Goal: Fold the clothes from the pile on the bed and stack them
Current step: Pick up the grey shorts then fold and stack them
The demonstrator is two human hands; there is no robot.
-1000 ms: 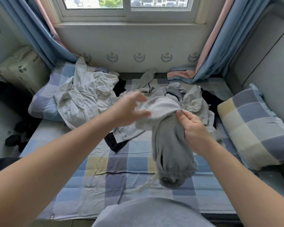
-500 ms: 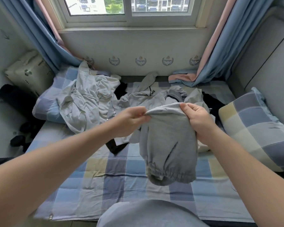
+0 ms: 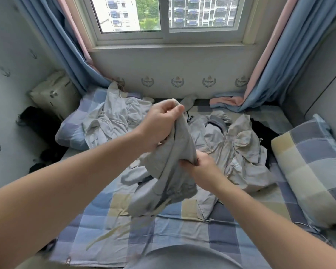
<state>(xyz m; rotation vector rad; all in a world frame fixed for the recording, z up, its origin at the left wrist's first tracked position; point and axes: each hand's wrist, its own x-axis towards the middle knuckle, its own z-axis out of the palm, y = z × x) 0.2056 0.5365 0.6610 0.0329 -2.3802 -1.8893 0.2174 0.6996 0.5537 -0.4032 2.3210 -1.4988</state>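
A pair of grey sweatpants (image 3: 173, 171) hangs in the air above the checked bed sheet (image 3: 182, 230), its pale drawstrings blurred below it. My left hand (image 3: 161, 123) is raised and grips the top edge of the garment. Lower down, my right hand (image 3: 200, 167) grips the fabric at mid-length. Behind them lies the pile of crumpled pale grey clothes (image 3: 237, 144), and a second heap of light clothing (image 3: 116, 117) covers the left pillow.
A checked pillow (image 3: 314, 167) lies at the right by the grey upholstered headboard (image 3: 322, 78). Black garments (image 3: 260, 129) show at the pile's right edge. Dark items (image 3: 39, 123) sit in the gap left of the bed. Blue and pink curtains (image 3: 275, 61) frame the window.
My left hand has risen with the top edge of the sweatpants; my right hand has dropped from that edge to grip lower. The garment now hangs slanted, its drawstrings swinging.
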